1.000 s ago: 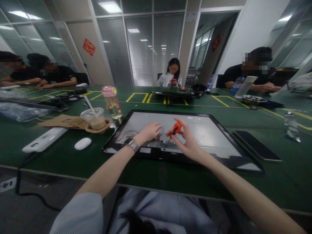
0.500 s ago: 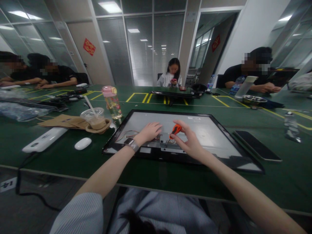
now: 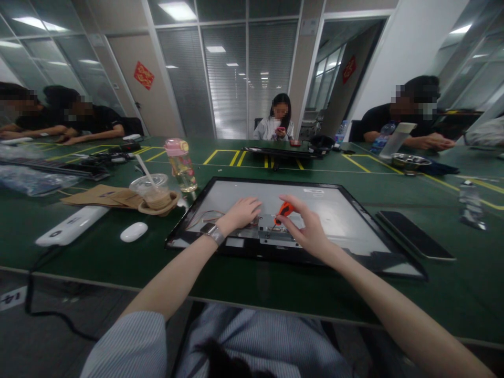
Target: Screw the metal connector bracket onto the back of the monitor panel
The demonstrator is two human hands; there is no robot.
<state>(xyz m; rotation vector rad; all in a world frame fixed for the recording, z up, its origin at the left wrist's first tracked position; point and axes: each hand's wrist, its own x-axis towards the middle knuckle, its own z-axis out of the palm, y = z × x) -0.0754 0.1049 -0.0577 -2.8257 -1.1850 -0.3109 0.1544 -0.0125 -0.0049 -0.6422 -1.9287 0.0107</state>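
A flat display panel with a black frame and grey back lies in front of me on the green table. Near its front edge sits a small metal bracket, with thin wires running off to its left. My right hand pinches a short orange and black screwdriver between thumb and fingers. Its shaft slants down to the bracket; the exact tip contact is too small to tell. My left hand rests on the panel just left of the bracket, fingers stretched out and holding nothing visible.
Left of the panel are a white mouse-like case, a white power strip, an iced drink cup and a pink-lidded bottle. A black phone lies to the right. Several people sit around the table.
The screwdriver and my right hand's fingers have shifted very slightly to the right, with the handle a little more tilted. My left hand and the panel stay put.
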